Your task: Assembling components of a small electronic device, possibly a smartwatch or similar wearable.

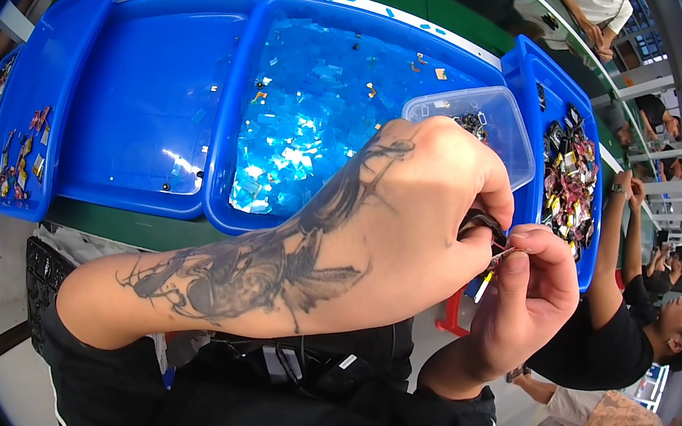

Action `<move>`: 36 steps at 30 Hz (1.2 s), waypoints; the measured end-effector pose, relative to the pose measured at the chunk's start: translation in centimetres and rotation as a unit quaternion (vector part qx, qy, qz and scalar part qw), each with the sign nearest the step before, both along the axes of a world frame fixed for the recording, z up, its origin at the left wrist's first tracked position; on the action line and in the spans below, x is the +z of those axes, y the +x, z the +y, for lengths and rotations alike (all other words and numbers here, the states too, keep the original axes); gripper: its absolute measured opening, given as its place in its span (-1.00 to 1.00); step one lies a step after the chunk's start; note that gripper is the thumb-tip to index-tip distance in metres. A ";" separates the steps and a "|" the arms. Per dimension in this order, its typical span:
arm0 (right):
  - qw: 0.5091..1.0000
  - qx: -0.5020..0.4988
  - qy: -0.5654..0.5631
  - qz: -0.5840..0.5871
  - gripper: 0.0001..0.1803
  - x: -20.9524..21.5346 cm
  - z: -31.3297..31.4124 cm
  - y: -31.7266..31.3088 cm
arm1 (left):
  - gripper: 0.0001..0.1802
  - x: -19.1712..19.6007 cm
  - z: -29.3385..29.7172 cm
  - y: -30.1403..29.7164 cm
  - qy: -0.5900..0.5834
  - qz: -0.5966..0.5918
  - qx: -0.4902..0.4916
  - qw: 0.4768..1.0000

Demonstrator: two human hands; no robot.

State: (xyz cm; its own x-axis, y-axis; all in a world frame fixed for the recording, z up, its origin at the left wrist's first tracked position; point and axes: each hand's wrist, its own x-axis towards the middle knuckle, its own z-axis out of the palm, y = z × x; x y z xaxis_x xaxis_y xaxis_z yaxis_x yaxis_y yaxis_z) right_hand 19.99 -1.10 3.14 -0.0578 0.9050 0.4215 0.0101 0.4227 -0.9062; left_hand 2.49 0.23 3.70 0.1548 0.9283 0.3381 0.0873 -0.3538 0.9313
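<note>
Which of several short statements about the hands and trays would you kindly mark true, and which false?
1. The left hand, close beside the right hand, pinches a small dark part. True.
2. The right hand lies flat. False: its thumb and finger pinch a thin piece.
3. The wide blue tray with flat shiny pieces is left of the heap of mixed small parts. True.
4. That heap shares the wide blue tray. False: it lies in a separate right tray.
5. The wearer has long sleeves. False: the left forearm is bare.
</note>
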 end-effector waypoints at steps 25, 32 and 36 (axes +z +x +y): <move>0.999 0.007 -0.005 -0.034 -0.88 0.8 0.4 -0.3 | -0.85 0.5 0.0 -1.0 -0.090 -0.026 -0.040 0.995; 0.999 0.022 -0.022 -0.020 -0.88 0.9 0.3 -0.3 | -0.85 0.4 0.2 -1.2 -0.114 -0.066 -0.072 0.989; 0.999 0.028 -0.027 -0.023 -0.89 1.0 0.2 -0.5 | -0.84 0.2 0.1 -1.3 -0.108 -0.044 -0.070 0.991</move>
State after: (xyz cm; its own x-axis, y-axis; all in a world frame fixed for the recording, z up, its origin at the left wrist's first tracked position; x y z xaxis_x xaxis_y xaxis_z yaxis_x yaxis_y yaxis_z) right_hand 19.54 -0.88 4.14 -0.1262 0.9213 0.3677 0.0300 0.3741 -0.9269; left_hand 1.16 0.28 3.93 0.2664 0.9518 0.1522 -0.0338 -0.1486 0.9883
